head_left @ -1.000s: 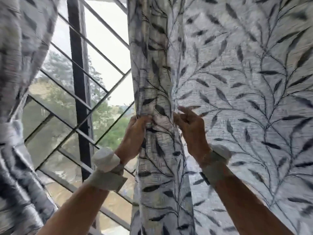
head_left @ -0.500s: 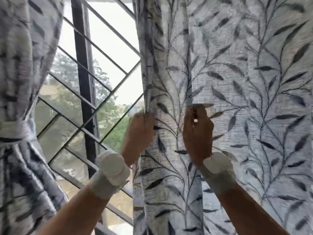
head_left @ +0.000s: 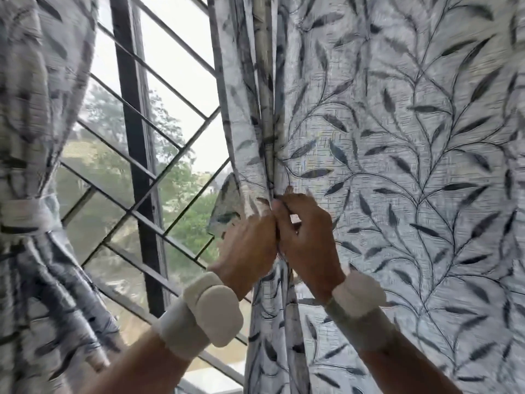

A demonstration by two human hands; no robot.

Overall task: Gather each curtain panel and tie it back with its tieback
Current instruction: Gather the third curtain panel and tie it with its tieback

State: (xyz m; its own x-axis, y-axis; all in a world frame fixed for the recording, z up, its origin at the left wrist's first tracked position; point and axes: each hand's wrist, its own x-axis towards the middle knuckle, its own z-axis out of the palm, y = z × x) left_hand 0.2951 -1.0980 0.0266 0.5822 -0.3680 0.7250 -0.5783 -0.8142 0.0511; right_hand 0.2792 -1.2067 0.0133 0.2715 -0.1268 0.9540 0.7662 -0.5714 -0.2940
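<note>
The right curtain panel point(head_left: 397, 137), grey-white with dark leaf sprigs, hangs loose across the right half of the view. My left hand point(head_left: 250, 245) grips its inner edge, where several folds are bunched together. Right beside it, touching it, my right hand point(head_left: 306, 237) pinches another fold of the same fabric. The left curtain panel point(head_left: 31, 109) hangs at the left edge, gathered and cinched by a pale tieback point(head_left: 27, 214). No tieback for the right panel is in view.
Between the two panels is a window with a dark upright bar point(head_left: 133, 155) and a diagonal metal grille point(head_left: 176, 149). Green trees show outside. A pale sill point(head_left: 210, 379) lies at the bottom. Both wrists wear white bands.
My right hand has slid left with a fold of fabric until it meets my left hand. The inner edge is now bunched tighter. The view shifted slightly.
</note>
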